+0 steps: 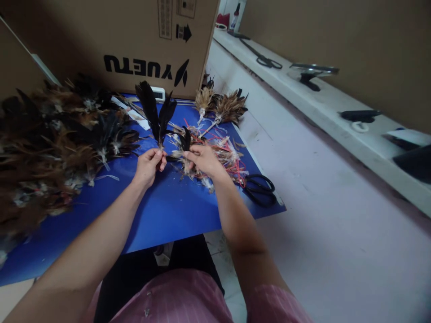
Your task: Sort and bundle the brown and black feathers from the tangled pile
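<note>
My left hand (150, 166) pinches the quill ends of several long black feathers (155, 114), which fan upward above the blue tabletop (175, 211). Just to the right, my right hand (201, 158) is closed with thumb and fingers together at the base of a short dark feather (185, 139). It rests over a loose heap of feather scraps, red ties and clear plastic strips (229, 154). Exactly what sits between the right fingertips is partly hidden. Black-handled scissors (258, 189) lie at the heap's right side, near the table corner.
A large pile of brown and black feather bundles (50, 148) covers the left side. Tan feather bundles (230, 106) lie at the back right. Behind stands a cardboard box (141, 36), with a small white device (158, 93) before it. A ledge (323, 89) along the right wall holds more scissors (266, 61).
</note>
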Available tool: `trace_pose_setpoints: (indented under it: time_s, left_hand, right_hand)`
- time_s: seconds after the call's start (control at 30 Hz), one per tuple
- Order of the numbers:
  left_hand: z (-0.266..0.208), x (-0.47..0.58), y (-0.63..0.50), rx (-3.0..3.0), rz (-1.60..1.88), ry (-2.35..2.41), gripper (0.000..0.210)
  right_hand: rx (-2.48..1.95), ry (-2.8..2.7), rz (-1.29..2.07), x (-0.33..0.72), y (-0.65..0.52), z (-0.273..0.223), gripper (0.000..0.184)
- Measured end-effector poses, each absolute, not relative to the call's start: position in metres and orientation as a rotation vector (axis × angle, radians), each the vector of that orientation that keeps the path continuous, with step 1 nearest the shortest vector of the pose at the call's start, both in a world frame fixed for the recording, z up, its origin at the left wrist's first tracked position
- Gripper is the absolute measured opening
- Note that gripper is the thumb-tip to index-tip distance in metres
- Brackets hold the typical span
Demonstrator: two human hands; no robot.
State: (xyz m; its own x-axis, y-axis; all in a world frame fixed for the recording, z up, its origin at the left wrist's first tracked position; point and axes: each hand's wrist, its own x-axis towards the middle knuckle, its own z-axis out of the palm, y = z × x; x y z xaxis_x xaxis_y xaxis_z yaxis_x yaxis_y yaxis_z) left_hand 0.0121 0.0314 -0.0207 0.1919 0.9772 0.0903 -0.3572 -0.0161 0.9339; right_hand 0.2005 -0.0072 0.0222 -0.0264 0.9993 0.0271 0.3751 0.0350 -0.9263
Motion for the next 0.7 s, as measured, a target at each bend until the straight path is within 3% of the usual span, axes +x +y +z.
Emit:
trace_pose_setpoints:
  time_s: [0.2,0.43,0.7]
  left_hand:
    - [-0.021,0.011,0.032,1.058,1.217,0.775,0.021]
    - [-0.018,0.013,0.027,1.088,1.191,0.818,0.018]
    - [-0.018,0.014,0.026,1.096,1.138,0.854,0.019]
  right_hand:
    - [-1.344,-1.273,1.097,0.195,-0.007,0.003,0.029]
    - [-1.236,-1.108,1.131,0.192,-0.010,0.014,0.018]
    - [-1.288,-1.142,1.063,0.190,-0.011,0.014,0.024]
